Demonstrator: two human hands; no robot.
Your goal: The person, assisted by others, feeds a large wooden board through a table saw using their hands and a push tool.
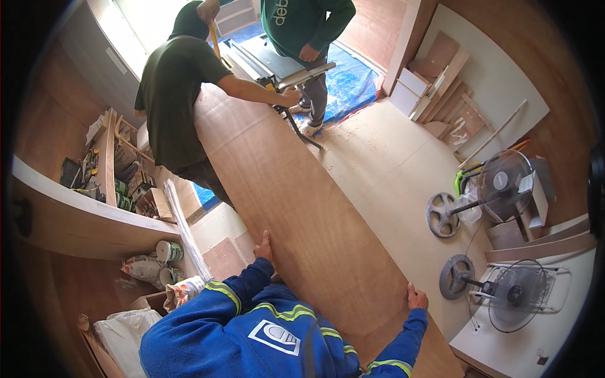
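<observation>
Reddish-brown plywood fills the middle of the frame: one long plywood sheet (296, 208) runs from the lower right up toward the top centre, held level above the pale floor (391, 164). At the near end, the person in the blue work jacket with yellow-green stripes has both hands on it. The left hand (263, 247) lies flat on the sheet's left edge, fingers together and pressed onto the wood, just below centre. The right hand (416, 296) clamps the right edge at lower right, fingers curled over the rim.

Up at the far end, a co-worker in a dark green shirt (173, 94) leans in from the upper left, one hand (291, 97) gripping the sheet's end. Just beyond that hand stands a table saw (277, 63) on black legs, over a blue tarp (350, 82) at top centre. A second person in a green hoodie (302, 25) stands right behind the saw.

Over on the right side, two pedestal fans: one (501, 183) upright at mid-right, the other (513, 293) near the lower right corner by a white panel. Offcuts of board (444, 82) lean against the wall at upper right. On the left, a curved shelf (75, 214) carries tools, with cans and sacks (151, 268) beneath it.
</observation>
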